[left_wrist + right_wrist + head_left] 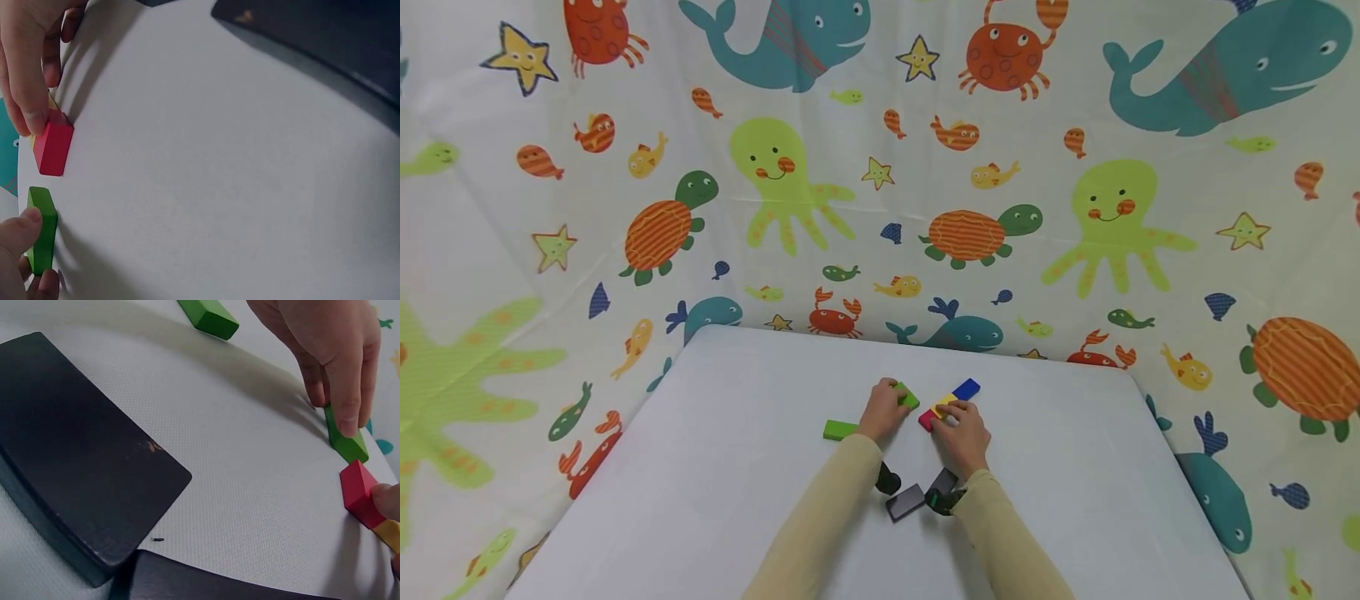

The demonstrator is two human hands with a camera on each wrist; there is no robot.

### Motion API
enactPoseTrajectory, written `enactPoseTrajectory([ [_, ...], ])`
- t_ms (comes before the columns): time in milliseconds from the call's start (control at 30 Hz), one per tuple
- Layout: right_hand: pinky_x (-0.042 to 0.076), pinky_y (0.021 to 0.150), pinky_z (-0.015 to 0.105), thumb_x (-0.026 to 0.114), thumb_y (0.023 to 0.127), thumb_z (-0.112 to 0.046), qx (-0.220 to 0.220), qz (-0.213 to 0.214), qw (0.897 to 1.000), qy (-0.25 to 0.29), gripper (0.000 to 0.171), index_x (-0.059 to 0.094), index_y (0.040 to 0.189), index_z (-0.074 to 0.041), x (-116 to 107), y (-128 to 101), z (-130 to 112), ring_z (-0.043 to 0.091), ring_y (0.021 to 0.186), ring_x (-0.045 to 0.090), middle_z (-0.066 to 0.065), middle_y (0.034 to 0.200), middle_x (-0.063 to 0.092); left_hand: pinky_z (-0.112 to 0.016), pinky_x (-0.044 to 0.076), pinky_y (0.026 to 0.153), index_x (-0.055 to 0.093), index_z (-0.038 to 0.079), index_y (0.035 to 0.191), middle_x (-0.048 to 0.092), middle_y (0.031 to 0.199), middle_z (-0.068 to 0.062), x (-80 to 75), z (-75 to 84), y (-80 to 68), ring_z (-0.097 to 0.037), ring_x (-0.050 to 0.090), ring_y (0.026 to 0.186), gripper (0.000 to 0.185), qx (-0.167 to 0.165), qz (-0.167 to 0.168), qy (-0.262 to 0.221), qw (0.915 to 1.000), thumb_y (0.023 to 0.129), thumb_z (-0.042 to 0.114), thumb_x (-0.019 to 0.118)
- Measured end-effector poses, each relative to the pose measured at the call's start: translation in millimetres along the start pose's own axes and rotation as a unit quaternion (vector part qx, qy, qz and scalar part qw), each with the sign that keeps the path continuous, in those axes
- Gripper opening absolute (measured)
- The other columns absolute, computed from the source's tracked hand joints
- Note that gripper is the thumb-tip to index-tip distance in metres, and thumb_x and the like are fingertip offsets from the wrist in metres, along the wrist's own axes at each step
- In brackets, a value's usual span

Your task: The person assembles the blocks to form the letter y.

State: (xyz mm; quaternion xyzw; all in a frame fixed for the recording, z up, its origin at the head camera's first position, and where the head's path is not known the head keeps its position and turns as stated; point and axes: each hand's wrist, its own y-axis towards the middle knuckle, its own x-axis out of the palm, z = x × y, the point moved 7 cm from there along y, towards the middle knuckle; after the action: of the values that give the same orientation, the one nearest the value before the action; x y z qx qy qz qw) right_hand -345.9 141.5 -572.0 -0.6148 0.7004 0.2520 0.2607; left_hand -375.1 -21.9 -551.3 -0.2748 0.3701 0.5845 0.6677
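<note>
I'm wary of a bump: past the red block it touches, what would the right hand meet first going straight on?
Probably the green block pinched by the left hand, though depth is unclear.

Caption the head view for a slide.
Left hand pinches a green block while the right hand grips a row of red, yellow and blue blocks.

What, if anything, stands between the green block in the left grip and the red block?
Nothing visible: just a narrow gap of bare white table separates the green block in the left grip from the red block.
</note>
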Motion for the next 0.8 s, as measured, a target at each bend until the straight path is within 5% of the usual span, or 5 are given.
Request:
enactPoseTrajectory([
  [333,0.028,0.098,0.063,0.075,0.086,-0.028,0.001,-0.002,1.0,0.005,0.033,0.073,0.115,-0.011,0.3,1.0,0.6,0.036,0.125,0.047,0.013,0.129,0.054,-0.045,0.04,0.104,0.068,0.001,0.121,0.049,0.136,-0.02,3.1,4.3,-0.2,-0.035,0.047,0.123,0.031,-0.022,-0.025,-0.018,0.9993,0.093,0.014,0.068],
  [800,0.028,0.098,0.062,0.075,0.086,-0.027,-0.002,0.003,1.0,0.007,0.032,0.074,0.113,-0.01,-2.6,-0.4,-2.7,0.036,0.123,0.048,0.014,0.128,0.055,-0.044,0.044,0.102,0.071,0.002,0.116,0.053,0.129,-0.02,7.2,10.2,-1.0,-0.033,0.051,0.119,0.03,0.005,-0.019,-0.012,0.9997,0.09,0.016,0.071],
])
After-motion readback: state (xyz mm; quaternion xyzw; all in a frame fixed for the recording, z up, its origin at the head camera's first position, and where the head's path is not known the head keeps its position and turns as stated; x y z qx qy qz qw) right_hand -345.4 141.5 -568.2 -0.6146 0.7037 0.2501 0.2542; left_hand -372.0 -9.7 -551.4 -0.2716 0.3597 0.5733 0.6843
